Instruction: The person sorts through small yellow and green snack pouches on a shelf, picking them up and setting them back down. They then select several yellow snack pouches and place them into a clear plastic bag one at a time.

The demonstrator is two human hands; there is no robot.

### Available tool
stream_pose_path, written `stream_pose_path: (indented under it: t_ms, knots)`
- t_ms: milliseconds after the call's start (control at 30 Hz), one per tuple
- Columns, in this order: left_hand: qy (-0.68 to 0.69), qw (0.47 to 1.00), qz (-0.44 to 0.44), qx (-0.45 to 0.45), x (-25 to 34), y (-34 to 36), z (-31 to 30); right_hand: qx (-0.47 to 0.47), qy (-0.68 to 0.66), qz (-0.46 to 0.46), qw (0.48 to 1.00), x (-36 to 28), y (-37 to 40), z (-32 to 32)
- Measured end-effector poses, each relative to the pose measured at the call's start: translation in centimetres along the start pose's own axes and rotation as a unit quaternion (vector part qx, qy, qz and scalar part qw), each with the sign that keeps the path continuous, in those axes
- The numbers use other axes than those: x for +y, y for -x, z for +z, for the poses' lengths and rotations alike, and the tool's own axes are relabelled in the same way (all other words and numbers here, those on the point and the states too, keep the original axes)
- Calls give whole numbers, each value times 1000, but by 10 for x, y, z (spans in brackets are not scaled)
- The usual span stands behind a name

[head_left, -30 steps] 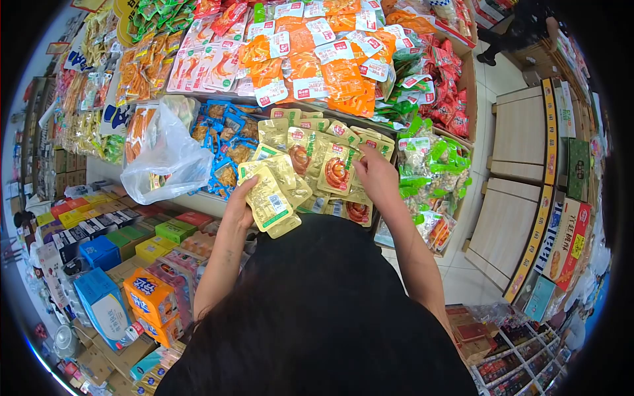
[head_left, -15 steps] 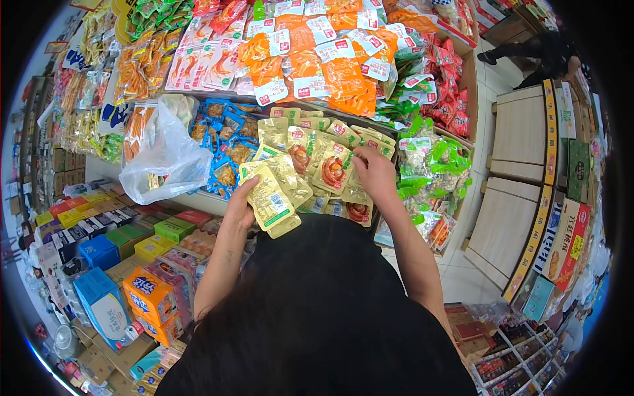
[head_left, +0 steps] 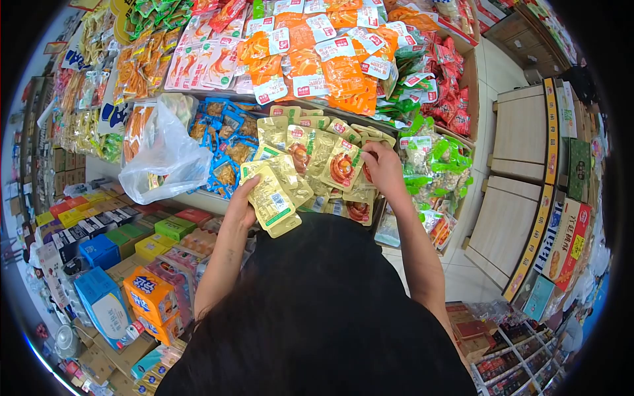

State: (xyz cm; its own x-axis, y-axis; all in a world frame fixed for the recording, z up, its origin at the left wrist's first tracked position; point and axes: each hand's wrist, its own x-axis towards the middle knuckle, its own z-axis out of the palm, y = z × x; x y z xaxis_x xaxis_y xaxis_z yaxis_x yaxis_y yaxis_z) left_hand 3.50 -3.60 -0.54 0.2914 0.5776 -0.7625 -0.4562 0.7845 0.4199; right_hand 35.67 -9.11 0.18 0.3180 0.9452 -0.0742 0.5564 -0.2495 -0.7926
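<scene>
My left hand [head_left: 242, 204] is closed on several flat gold snack packets [head_left: 273, 203], fanned out with their barcode backs up. Between the thumb and fingers of my right hand [head_left: 385, 170] is the upper right corner of another gold snack packet [head_left: 342, 166], its front showing a round reddish food picture. Beneath it lie more gold packets [head_left: 300, 146], overlapping in a compartment of the display. Part of the pile is hidden by my hands and my dark top.
Left of the gold packets are blue snack packs [head_left: 228, 129] and a clear plastic bag [head_left: 165, 162]. Orange packets [head_left: 343, 63] lie behind, green-and-clear bags [head_left: 439, 162] to the right. Stacked boxes [head_left: 99, 251] stand at lower left; wooden panels [head_left: 518, 129] line the right side.
My right hand has shifted a little to the right, and the packet at its fingers has turned and moved slightly with it. My left hand stays put. A person at upper right has moved away.
</scene>
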Motion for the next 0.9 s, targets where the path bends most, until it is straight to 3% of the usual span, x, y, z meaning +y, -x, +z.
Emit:
stream_pose_path:
  t_ms: [267, 633, 900]
  knots:
    - [0, 1000, 9, -13, -4, -5, -5, 11, 9, 13, 1000, 2, -5, 1]
    - [-2, 1000, 9, 4, -8, -8, -1, -32, -33, 104, 994, 9, -16, 0]
    - [8, 1000, -5, 8, -8, -9, -3, -28, -39, 91, 995, 11, -16, 2]
